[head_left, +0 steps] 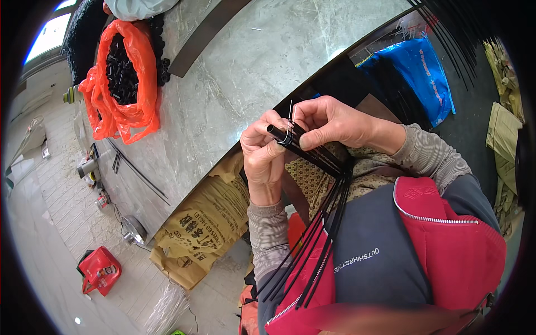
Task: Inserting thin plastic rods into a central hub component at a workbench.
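Note:
Both hands meet over my lap near the table's edge, around a bundle of thin black rods (321,162) with a thicker black tube (274,130) among them. My left hand (263,149) is closed, its thumb and fingers pinching the bundle close to the tube's end. From the other side my right hand (330,124) pinches the bundle's upper end, thumb against fingers. A narrow band seems to circle the bundle between the hands, and a thin pale strand (290,110) sticks up there. The rods' far ends fan out down across my vest.
On the grey stone-look table (251,61) stands an orange-red plastic bag (148,72) of small black pieces, near a curved dark strip (204,36). Thin black rods (137,173) lie by the left edge. A blue packet (421,78) is at right; a brown paper sack (204,223) is below the table edge.

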Demonstrator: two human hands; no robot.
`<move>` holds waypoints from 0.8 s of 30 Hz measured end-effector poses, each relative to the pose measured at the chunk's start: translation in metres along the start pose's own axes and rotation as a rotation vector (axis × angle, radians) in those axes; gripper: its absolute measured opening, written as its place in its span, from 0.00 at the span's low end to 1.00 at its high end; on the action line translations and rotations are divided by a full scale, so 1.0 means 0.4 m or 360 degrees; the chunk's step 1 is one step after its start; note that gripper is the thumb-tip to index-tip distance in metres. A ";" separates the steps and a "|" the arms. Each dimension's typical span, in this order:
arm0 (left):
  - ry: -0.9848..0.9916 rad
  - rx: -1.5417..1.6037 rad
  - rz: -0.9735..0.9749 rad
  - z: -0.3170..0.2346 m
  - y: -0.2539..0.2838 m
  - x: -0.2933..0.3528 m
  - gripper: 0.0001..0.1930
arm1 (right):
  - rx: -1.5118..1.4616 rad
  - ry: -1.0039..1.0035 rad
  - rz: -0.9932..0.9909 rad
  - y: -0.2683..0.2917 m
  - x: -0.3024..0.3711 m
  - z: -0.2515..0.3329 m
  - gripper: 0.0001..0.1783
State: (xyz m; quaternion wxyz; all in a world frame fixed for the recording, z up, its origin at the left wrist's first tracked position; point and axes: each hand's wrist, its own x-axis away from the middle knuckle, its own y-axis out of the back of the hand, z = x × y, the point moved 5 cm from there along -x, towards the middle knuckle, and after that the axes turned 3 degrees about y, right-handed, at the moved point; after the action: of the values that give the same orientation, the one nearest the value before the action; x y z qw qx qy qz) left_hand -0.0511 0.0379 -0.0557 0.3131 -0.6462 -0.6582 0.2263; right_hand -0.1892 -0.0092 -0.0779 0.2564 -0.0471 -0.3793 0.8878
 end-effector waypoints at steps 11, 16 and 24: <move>0.0031 -0.0066 0.0073 -0.009 -0.036 -0.006 0.13 | -0.0178 -0.0034 0.0032 -0.010 0.023 -0.001 0.15; 0.0080 -0.0223 -0.0118 -0.017 -0.048 0.018 0.27 | -0.0118 -0.0025 0.0138 -0.023 0.044 0.019 0.15; 0.0013 -0.0325 -0.0320 -0.011 -0.038 0.051 0.25 | -0.0134 0.0051 0.0223 -0.053 0.048 0.044 0.14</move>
State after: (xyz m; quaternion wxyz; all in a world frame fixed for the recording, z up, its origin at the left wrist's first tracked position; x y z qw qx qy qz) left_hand -0.0579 0.0568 -0.0394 0.2695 -0.6064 -0.7380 0.1230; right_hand -0.2017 0.0012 -0.0485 0.1974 -0.0985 -0.4080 0.8859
